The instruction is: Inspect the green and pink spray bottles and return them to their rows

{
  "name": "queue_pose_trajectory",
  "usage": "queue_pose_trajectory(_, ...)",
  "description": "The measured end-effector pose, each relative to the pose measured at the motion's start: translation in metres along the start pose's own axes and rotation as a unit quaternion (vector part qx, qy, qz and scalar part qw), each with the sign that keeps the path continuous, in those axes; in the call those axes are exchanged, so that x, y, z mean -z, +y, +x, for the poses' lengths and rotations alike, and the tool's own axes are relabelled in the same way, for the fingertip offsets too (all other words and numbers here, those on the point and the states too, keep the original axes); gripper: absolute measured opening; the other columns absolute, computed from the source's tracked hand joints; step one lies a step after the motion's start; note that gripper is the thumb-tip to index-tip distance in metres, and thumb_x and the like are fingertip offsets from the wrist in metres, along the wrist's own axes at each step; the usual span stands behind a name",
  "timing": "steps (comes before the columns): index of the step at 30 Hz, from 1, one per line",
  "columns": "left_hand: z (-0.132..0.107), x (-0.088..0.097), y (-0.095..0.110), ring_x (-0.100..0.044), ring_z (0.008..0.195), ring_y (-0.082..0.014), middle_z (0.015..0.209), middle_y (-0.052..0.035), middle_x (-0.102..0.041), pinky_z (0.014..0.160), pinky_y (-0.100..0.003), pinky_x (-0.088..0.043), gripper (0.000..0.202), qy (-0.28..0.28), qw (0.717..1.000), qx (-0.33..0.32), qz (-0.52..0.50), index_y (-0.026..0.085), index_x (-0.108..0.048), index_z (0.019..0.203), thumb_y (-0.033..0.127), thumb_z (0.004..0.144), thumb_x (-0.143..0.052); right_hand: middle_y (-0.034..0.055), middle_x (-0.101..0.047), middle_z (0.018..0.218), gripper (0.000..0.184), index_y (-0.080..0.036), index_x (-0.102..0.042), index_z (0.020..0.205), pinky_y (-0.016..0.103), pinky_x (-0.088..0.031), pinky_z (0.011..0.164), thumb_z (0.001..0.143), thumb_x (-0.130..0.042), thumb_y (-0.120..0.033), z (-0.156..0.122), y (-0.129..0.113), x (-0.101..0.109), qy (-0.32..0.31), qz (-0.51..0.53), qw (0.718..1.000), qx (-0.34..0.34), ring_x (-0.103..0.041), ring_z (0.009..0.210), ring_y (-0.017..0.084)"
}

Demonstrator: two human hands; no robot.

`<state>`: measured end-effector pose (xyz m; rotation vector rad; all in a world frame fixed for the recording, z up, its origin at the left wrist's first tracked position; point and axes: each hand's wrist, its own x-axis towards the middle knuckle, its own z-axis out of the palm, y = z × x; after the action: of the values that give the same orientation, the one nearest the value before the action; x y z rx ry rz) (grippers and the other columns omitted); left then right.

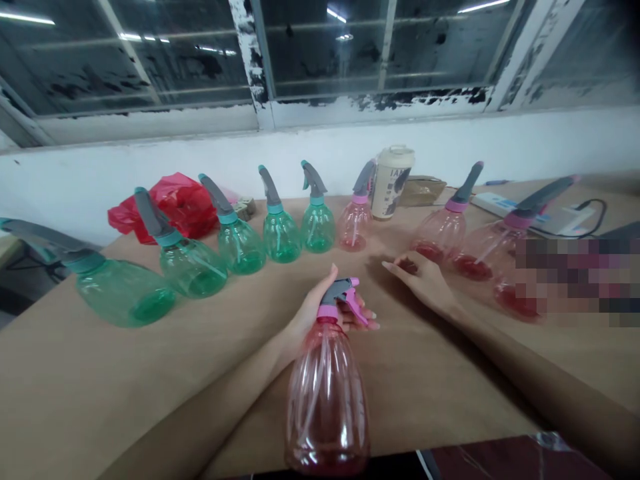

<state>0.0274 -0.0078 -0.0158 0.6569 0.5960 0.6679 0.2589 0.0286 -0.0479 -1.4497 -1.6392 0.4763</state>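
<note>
A pink spray bottle [327, 407] with a grey and pink trigger head stands in front of me near the table's front edge. My left hand [313, 310] grips it from behind at the neck, thumb up beside the head and fingertips showing past the trigger. To the right, my right hand [425, 280] hovers low over the table with loosely curled fingers and the thumb apart; I see nothing held in it. Beyond it are pink spray bottles [439, 230], [483, 250]; another pink spray bottle [355, 223] stands farther back.
Several green spray bottles [283, 235] curve along the left. Behind them lies a red plastic bag [183, 203]. A paper cup [393, 183], a brown box [423, 191] and a white power strip [500, 205] with a cable are by the wall. Pixelation covers the far right.
</note>
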Motion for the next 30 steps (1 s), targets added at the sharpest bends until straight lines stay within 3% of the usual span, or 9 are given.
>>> queue_pose_trajectory(4,0.003,0.004,0.002,-0.069,0.083,-0.0297,0.081,-0.0189,-0.070,0.080,-0.038,-0.051,0.060,0.015,0.999,0.027,-0.029,0.005,-0.066,0.084,0.060,0.086,-0.043,0.0027,-0.062,0.074,0.035,-0.020,-0.057,0.072,0.032,-0.044,0.069,0.078,-0.057,-0.055,0.000,-0.001,0.000,0.004,0.004,1.000,0.001,-0.059,0.070,0.019)
queue_pose_trajectory(16,0.001,0.002,0.002,-0.069,0.086,-0.0293,0.084,-0.0186,-0.071,0.082,-0.038,-0.051,0.052,0.016,0.999,0.015,-0.034,0.006,-0.065,0.089,0.053,0.088,-0.043,0.0024,-0.061,0.073,0.034,-0.021,-0.057,0.070,0.032,-0.043,0.069,0.079,-0.057,-0.053,0.000,-0.001,0.000,-0.002,-0.005,1.000,0.006,-0.057,0.070,0.019)
queue_pose_trajectory(21,-0.001,-0.001,0.002,-0.069,0.077,-0.0255,0.079,-0.0157,-0.069,0.079,-0.037,-0.051,0.051,0.025,1.000,0.007,-0.017,0.006,-0.067,0.084,0.051,0.089,-0.042,0.0021,-0.061,0.074,0.031,-0.021,-0.057,0.071,0.032,-0.043,0.069,0.079,-0.057,-0.051,-0.001,-0.001,0.000,-0.011,0.002,1.000,0.001,-0.057,0.071,0.019)
queue_pose_trajectory(26,-0.008,-0.008,0.000,-0.059,0.049,-0.0147,0.054,-0.0043,-0.059,0.059,-0.029,-0.049,0.041,0.059,0.997,-0.040,0.041,0.013,-0.060,0.063,0.045,0.086,-0.052,0.0028,-0.061,0.075,0.030,-0.021,-0.058,0.072,0.033,-0.044,0.070,0.079,-0.058,-0.050,-0.001,-0.002,0.000,-0.008,0.014,1.000,-0.004,-0.058,0.072,0.019)
queue_pose_trajectory(30,-0.009,-0.010,0.003,-0.065,0.059,-0.0188,0.062,-0.0081,-0.064,0.068,-0.033,-0.052,0.046,0.022,0.998,-0.041,0.035,0.011,-0.063,0.068,0.048,0.089,-0.047,0.0028,-0.061,0.075,0.032,-0.021,-0.058,0.071,0.033,-0.044,0.070,0.079,-0.058,-0.052,0.000,-0.002,0.000,-0.008,0.012,1.000,0.001,-0.058,0.071,0.019)
